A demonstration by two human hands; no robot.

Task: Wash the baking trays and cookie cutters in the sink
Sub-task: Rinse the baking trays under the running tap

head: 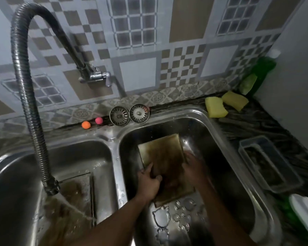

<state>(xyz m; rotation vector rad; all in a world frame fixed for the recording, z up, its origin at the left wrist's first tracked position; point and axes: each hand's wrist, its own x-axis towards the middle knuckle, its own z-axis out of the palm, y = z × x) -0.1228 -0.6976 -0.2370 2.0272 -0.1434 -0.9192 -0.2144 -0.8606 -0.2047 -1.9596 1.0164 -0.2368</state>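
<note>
The baking tray lies in the sink's right basin. The left grip curls over its left edge; the right grip is blurred, so I cannot tell its hold. Best to brace that edge firmly and scrub lengthwise, clear of the cookie cutters just below

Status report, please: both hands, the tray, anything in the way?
Left hand grips baking tray in right basin. Right hand on it, blurred, grip unclear. Cookie cutters lie near tray's front edge, untouched. Nothing in the way.
</note>
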